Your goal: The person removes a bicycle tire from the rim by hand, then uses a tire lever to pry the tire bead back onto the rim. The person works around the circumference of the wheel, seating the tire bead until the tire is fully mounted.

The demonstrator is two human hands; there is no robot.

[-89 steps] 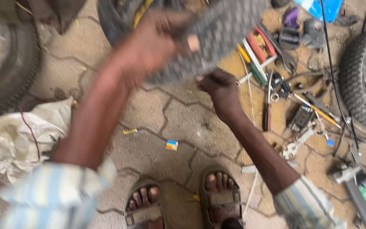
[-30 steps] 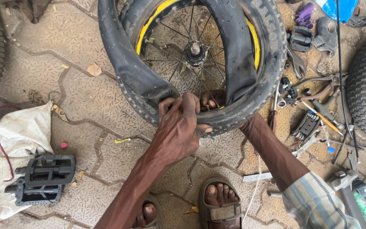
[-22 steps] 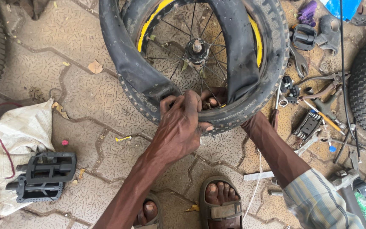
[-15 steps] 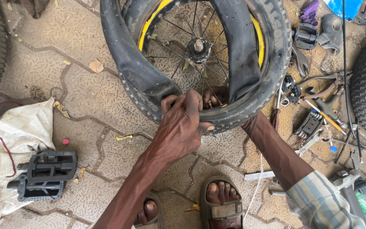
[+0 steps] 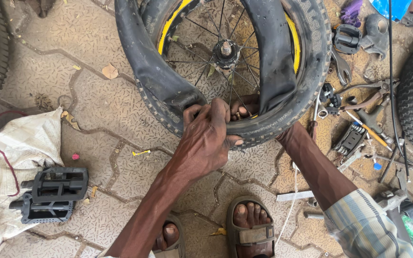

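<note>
Since a second ago the left hand (image 5: 206, 138) stays clenched on the tyre (image 5: 311, 81) at its near edge; right hand (image 5: 244, 105) grips inside, beside the tube (image 5: 268, 62). Paved ground (image 5: 72, 91), tools (image 5: 354, 138) lie right.

**Bike wheel, tyre half off, lying on paving**

Small spoked wheel (image 5: 225, 48) w/ yellow rim is lying flat on the paved ground, hub facing up. Black knobby tyre (image 5: 311, 62) is sitting loose around it. Black inner tube (image 5: 268, 52) is draping limp across the spokes, both ends tucking into the tyre's near edge, approx. at the frame's centre.
</note>
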